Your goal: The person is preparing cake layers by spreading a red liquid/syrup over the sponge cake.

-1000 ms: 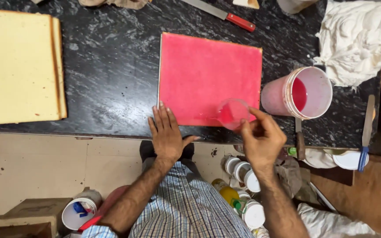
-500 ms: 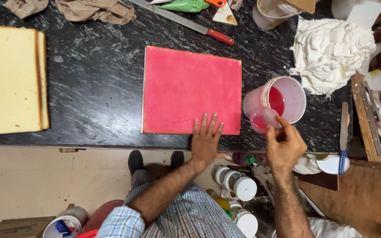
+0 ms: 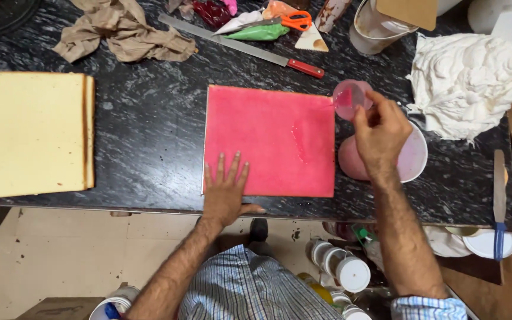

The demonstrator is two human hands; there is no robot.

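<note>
Lifted from the bucket (image 3: 413, 160), right hand (image 3: 380, 133) pinches small cup (image 3: 349, 98); left hand (image 3: 225, 189) flat, fingers spread, on pink slab (image 3: 271, 139).

Even overhead light, soft shadows, faint glare on the dark countertop (image 3: 149, 136).

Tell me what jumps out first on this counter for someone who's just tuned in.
The bright pink square slab in the middle of the black marbled counter, with the left hand flat on its near corner. At its right edge the right hand tips a small clear cup of pink liquid, above a pink-stained bucket. A pale yellow sponge sheet lies far left.
</note>
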